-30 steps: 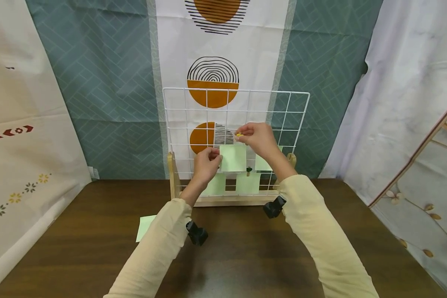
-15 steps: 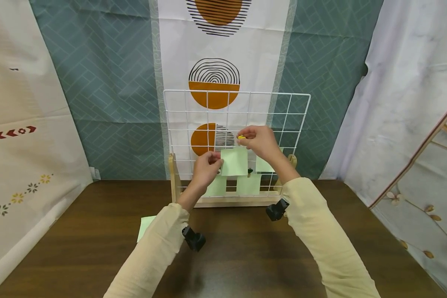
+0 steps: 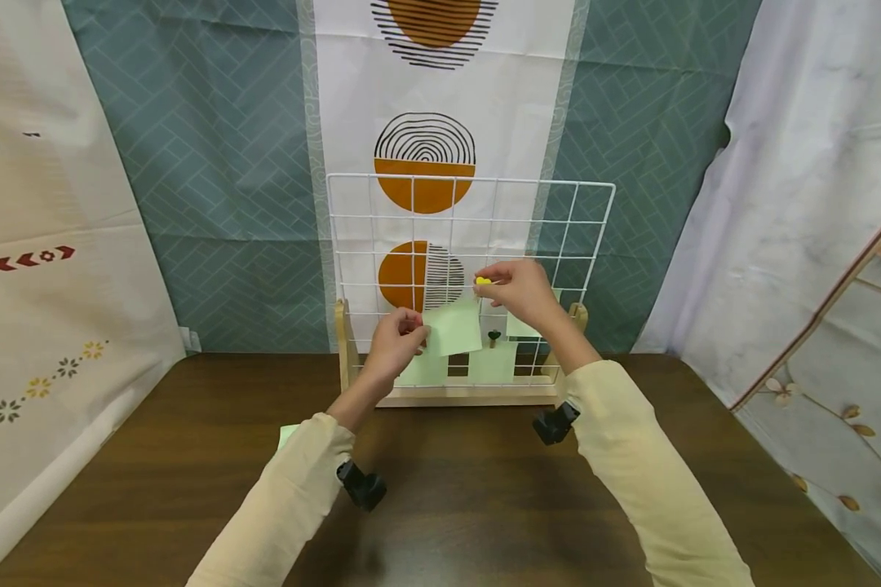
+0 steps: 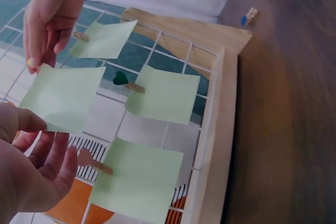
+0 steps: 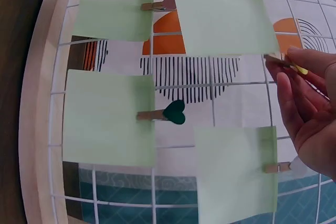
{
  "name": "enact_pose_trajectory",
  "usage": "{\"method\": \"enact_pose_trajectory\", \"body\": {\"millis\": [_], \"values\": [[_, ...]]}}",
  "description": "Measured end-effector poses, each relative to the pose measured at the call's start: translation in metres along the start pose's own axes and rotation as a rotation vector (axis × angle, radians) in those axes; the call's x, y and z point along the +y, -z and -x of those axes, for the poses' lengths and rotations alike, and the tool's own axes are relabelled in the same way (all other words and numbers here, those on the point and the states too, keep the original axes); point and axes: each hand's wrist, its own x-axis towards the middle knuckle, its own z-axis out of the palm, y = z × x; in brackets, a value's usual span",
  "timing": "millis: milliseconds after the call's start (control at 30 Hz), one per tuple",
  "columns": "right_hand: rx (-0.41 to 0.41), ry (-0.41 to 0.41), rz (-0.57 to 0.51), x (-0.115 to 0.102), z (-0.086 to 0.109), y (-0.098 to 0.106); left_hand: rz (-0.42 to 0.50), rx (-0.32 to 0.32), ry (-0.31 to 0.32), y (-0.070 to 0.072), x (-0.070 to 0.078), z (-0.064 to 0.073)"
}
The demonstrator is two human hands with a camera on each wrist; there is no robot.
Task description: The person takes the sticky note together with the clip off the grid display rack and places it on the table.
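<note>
My left hand (image 3: pixel 395 338) pinches a pale green sticky note (image 3: pixel 455 328) by its left edge, in front of a white wire grid (image 3: pixel 573 221). The note leans slightly in the head view. At its upper right corner, my right hand (image 3: pixel 521 287) pinches a small wooden clothespin (image 5: pixel 279 60) with a yellow heart (image 3: pixel 483 280); the pin's tip overlaps the corner in the right wrist view. Three other green notes hang on the grid by clothespins: one with a dark green heart (image 5: pixel 175 112), one with a pinkish heart (image 5: pixel 168 3), one with a whitish end (image 5: pixel 298 167).
A wooden stand (image 3: pixel 455 397) holds the grid upright on the dark wooden table (image 3: pixel 484 505). Another green paper (image 3: pixel 286 434) lies on the table, mostly behind the left sleeve. A clothespin with a blue end (image 4: pixel 249 16) lies beside the stand. Patterned cloths hang behind and at both sides.
My left hand has moved down and left, and the note it holds has tilted. My right hand has come down slightly and to the right with the clothespin, whose yellow heart shows more.
</note>
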Motion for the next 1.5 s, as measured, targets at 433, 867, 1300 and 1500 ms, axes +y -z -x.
{"method": "enact_pose_trajectory", "body": {"millis": [433, 867, 1300, 1500], "values": [[-0.005, -0.032, 0.031, 0.033, 0.025, -0.003, -0.090, -0.066, 0.079, 0.029, -0.021, 0.018], [-0.026, -0.014, 0.024, 0.070, 0.052, -0.004, -0.131, -0.246, 0.118, 0.059, -0.055, 0.041], [0.012, -0.042, 0.046, 0.120, 0.097, 0.005, -0.160, -0.282, 0.205, 0.082, -0.080, 0.060], [0.007, -0.120, 0.037, 0.144, 0.113, 0.015, -0.252, -0.269, 0.206, 0.090, -0.097, 0.066]]}}
